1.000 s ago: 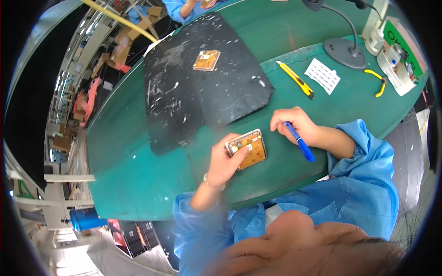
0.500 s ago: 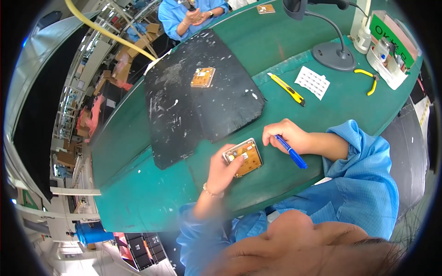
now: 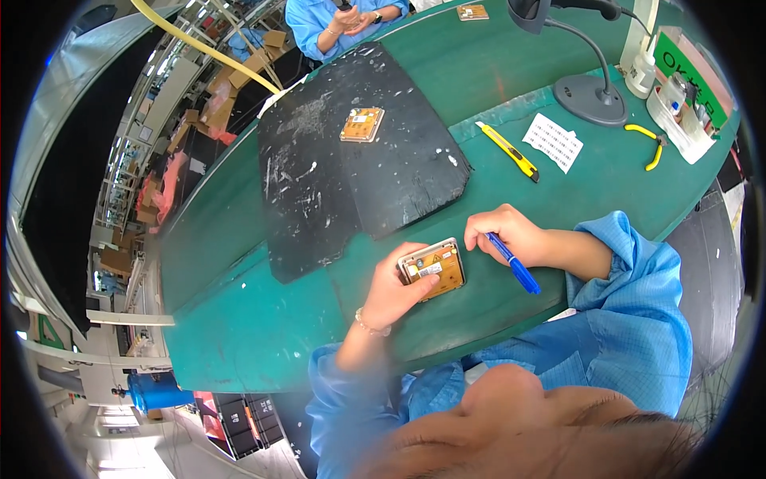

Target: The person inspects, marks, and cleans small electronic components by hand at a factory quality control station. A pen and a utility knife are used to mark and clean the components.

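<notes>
Gripped between the thumb and fingers of the left hand point(image 3: 392, 289) is a small orange circuit board point(image 3: 433, 268) in a pale frame, resting on the green table point(image 3: 239, 319) close to the near edge; the thumb lies over the board's lower left part and the fingers wrap its left side. Just to the right of the board, the right hand point(image 3: 504, 233) is closed around a blue pen point(image 3: 513, 262), whose barrel slants down and to the right out of the fist, the fingertips sitting near the board's upper right corner. Whether the pen's tip touches the board cannot be made out. Both forearms wear light blue sleeves

Beyond the hands a scuffed black mat point(image 3: 351, 168) covers the middle of the table, and a second orange circuit board point(image 3: 362, 124) lies on it, well apart from the held one. To the right of the mat, on bare green, lie a yellow utility knife point(image 3: 507, 150) and, just beside it, a white printed slip of paper point(image 3: 553, 142). Behind the slip stands the round grey base of a gooseneck stand point(image 3: 591, 99). Yellow-handled pliers point(image 3: 651, 145) lie near the right rim, beside a clear tray point(image 3: 678, 120) of small items. At the far edge another person in a blue coat point(image 3: 335, 24) holds something small in both hands, and a third board point(image 3: 472, 12) lies near them
</notes>
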Demonstrator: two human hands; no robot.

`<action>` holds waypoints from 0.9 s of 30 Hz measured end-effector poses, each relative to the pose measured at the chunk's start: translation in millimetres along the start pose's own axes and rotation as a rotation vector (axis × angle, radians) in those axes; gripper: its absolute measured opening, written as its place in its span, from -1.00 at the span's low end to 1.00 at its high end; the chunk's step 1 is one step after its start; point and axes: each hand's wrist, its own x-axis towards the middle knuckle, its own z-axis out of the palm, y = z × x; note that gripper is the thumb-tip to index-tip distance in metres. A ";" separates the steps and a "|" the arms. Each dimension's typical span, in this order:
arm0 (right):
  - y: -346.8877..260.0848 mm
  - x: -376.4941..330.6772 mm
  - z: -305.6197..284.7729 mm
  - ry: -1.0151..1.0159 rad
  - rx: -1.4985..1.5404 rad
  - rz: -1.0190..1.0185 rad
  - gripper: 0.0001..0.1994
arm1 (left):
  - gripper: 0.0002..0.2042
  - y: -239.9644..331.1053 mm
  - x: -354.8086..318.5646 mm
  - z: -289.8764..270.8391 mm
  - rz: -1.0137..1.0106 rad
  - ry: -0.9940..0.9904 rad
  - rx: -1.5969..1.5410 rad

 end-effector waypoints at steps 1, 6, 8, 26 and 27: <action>-0.5 -1.9 -1.1 0.011 -0.019 0.000 -0.91 | -0.64 -0.4 1.3 0.9 -0.001 0.001 -0.003; -8.0 2.9 -3.3 -0.050 0.032 0.045 -0.94 | -0.64 -5.7 -1.9 -2.4 -0.003 0.049 0.098; -5.0 4.9 -1.2 -0.069 0.059 0.005 -0.97 | -0.64 -3.4 -3.6 -3.4 -0.019 0.037 0.075; -1.2 -3.0 -2.5 -0.055 0.021 0.092 -0.81 | -0.64 34.6 51.7 -62.0 0.166 0.339 -0.542; -0.3 -1.4 -1.9 -0.055 0.018 0.089 -0.81 | -0.65 24.4 67.7 -83.9 0.034 0.336 -0.562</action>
